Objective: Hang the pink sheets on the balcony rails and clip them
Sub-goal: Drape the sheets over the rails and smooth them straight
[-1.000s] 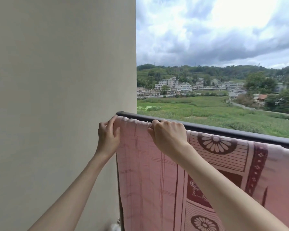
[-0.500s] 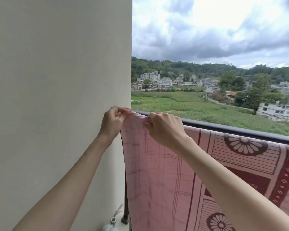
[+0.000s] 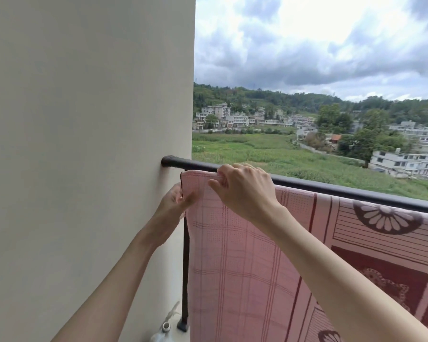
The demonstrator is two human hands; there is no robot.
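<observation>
A pink sheet [image 3: 245,255] with dark red lines and flower prints hangs over the black balcony rail [image 3: 331,187], draping down on my side. My right hand [image 3: 247,186] grips the sheet's top edge at the rail, fingers curled over the fold. My left hand [image 3: 176,201] pinches the sheet's left edge just below the rail, partly hidden behind the cloth. The rail's left end, where it meets the wall, is bare.
A beige wall [image 3: 84,144] fills the left side. A black rail post [image 3: 185,280] runs down beside the sheet's left edge. A white bottle [image 3: 164,329] stands on the floor by the post's foot. Fields and houses lie beyond.
The sheet's left corner has shifted right, baring the rail's end at the wall. My left hand dropped from the top corner to the side edge; my right hand stays on the top fold.
</observation>
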